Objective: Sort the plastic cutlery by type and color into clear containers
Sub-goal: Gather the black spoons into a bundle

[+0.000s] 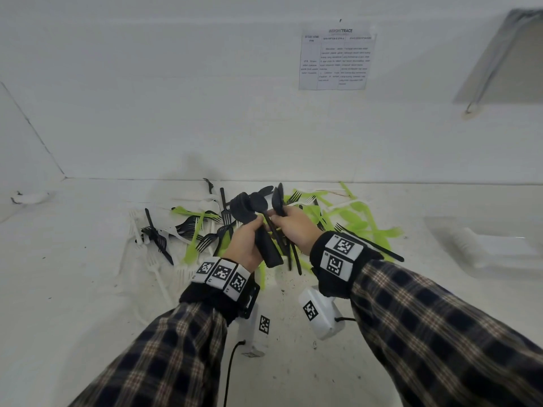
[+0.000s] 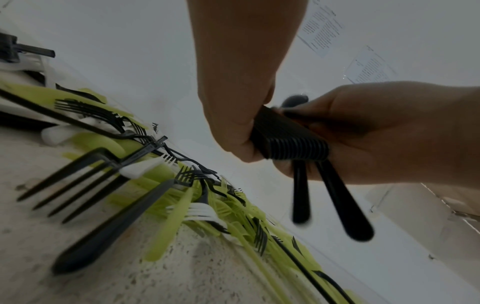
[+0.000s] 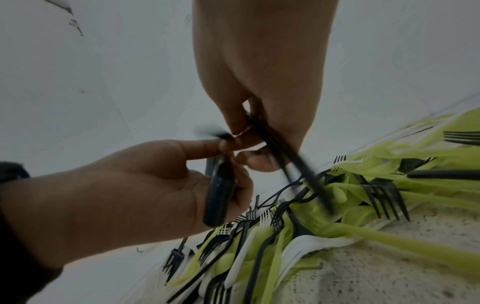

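Observation:
Above a mixed pile of cutlery (image 1: 205, 227), both hands meet. My left hand (image 1: 249, 239) grips a nested stack of black spoons (image 1: 261, 239) by the handles, bowls pointing up and away. In the left wrist view the same stack (image 2: 291, 142) shows its ribbed edges under my left hand (image 2: 233, 115). My right hand (image 1: 291, 224) pinches two or three loose black spoons (image 1: 278, 198) against the stack, their handles (image 2: 340, 203) hanging down. The right wrist view has my right hand (image 3: 249, 131) pinching those handles (image 3: 298, 168) beside the stack (image 3: 221, 195).
Green, black and white forks and other cutlery lie strewn on the speckled white table (image 1: 88, 289) under and behind the hands. A clear container (image 1: 484, 248) sits at the right. A printed sheet (image 1: 336, 60) hangs on the white wall.

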The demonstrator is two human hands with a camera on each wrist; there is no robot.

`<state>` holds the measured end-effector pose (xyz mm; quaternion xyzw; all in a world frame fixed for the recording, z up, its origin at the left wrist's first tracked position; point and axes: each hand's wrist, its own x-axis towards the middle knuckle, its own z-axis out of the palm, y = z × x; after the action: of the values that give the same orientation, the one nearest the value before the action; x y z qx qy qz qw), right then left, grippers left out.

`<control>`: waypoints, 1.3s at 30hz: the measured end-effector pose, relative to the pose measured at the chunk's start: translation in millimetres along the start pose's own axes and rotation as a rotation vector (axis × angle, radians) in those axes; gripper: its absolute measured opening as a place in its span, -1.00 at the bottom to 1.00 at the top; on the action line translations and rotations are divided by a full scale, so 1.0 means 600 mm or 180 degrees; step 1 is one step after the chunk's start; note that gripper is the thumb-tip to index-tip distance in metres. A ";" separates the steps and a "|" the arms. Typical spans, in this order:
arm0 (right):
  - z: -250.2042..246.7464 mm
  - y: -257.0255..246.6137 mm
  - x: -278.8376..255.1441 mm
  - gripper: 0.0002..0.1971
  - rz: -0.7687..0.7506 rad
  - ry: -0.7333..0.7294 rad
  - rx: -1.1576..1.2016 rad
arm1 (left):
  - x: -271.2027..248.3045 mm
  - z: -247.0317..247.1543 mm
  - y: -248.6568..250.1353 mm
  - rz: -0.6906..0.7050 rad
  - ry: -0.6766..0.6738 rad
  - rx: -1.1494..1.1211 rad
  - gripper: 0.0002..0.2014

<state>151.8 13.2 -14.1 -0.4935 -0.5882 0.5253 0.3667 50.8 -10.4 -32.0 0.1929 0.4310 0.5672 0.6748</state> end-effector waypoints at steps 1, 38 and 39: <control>0.003 0.002 0.003 -0.84 -0.0020 0.0050 -0.0079 | 0.001 -0.001 -0.001 0.0017 -0.0028 0.0031 -0.77; 0.020 0.016 0.037 -0.95 -0.0123 0.0762 -0.0324 | 0.029 -0.017 0.005 0.0018 -0.0007 0.0374 -0.64; 0.019 0.016 0.038 -0.94 -0.0158 0.0785 -0.0366 | 0.031 -0.020 0.005 -0.0016 -0.0011 0.0388 -0.64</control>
<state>137.4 32.0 -27.7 -0.5599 -0.5798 0.4168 0.4202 39.0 5.0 -43.0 0.2336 0.4640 0.5379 0.6639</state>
